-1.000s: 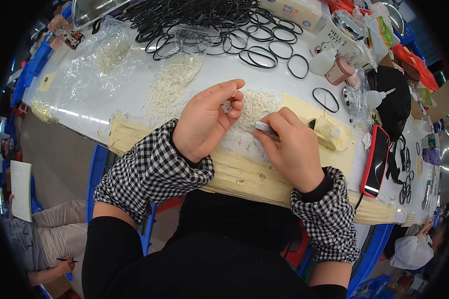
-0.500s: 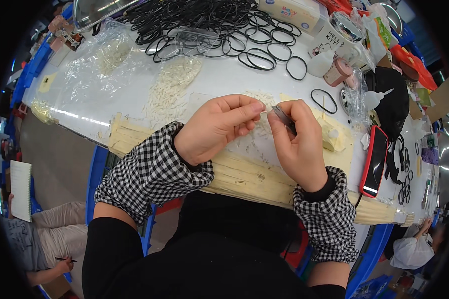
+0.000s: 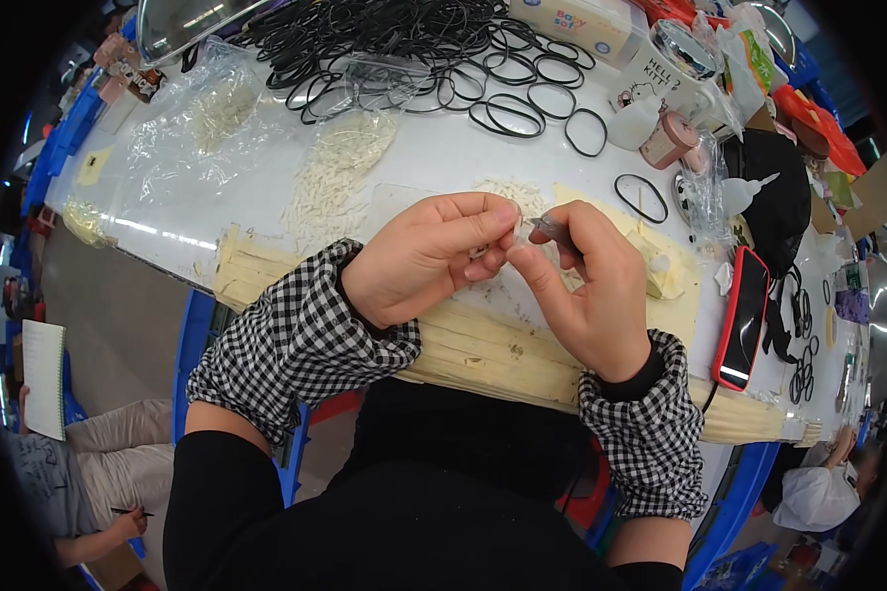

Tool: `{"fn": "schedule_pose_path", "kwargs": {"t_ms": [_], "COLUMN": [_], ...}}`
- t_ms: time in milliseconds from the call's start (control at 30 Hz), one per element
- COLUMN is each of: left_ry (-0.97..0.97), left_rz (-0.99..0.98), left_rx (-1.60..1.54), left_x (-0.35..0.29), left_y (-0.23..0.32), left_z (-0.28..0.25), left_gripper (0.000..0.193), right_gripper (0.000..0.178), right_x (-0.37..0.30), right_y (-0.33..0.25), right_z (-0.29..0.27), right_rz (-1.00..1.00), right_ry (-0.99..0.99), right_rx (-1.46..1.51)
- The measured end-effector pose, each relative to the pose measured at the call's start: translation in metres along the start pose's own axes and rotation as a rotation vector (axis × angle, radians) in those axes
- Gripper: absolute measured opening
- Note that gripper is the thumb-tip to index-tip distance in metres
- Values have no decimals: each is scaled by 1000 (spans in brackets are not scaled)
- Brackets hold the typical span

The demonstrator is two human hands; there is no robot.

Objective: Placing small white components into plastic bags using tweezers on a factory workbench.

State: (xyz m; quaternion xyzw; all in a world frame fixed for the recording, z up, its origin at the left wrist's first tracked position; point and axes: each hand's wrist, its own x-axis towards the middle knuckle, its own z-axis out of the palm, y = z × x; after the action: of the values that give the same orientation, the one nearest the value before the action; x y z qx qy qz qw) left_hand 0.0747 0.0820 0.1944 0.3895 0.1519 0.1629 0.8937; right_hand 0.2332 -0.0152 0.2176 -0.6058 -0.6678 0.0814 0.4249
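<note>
My left hand (image 3: 426, 258) is closed in a pinch on a small whitish piece (image 3: 519, 227), whose tip shows at the thumb and forefinger. Close beside it, my right hand (image 3: 601, 291) grips a small, flat grey metal tool (image 3: 554, 231), perhaps a blade, under its bent forefinger. The right thumb reaches toward the left fingertips. Beyond the hands lies a small heap of whitish bits (image 3: 512, 192). Another heap of short whitish strips (image 3: 327, 202) spills from a clear plastic bag (image 3: 357, 138) to the left.
Black rubber rings (image 3: 384, 39) are piled at the back, with one loose ring (image 3: 641, 198) nearer. A red-edged phone (image 3: 740, 320) lies on the right. Cream tape (image 3: 493, 350) covers the table's front edge. A pink cup (image 3: 668, 140) and white squeeze bottle (image 3: 633, 124) stand back right.
My right thumb has straightened toward the left fingertips, and the right forefinger has curled over the grey tool. The left hand has barely moved.
</note>
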Motion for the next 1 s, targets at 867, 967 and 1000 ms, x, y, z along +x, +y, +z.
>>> {"fn": "schedule_pose_path", "kwargs": {"t_ms": [867,967,1000], "left_ry": [-81,-75,-76], "left_rz": [8,9,10], "left_rx": [16,31,36], "left_x": [-2,-3,-3], "left_y": [0,1,1], "left_z": [2,2,2], "left_gripper": [21,21,21], "right_gripper": [32,32,32], "right_x": [-4,-4,-4], "right_y": [2,3,3], "right_z": [-1,0,0], "right_rz": [-22,-28,-26], "right_ry": [-55,-45,-42], "right_rx": [-147,-142,-138]}}
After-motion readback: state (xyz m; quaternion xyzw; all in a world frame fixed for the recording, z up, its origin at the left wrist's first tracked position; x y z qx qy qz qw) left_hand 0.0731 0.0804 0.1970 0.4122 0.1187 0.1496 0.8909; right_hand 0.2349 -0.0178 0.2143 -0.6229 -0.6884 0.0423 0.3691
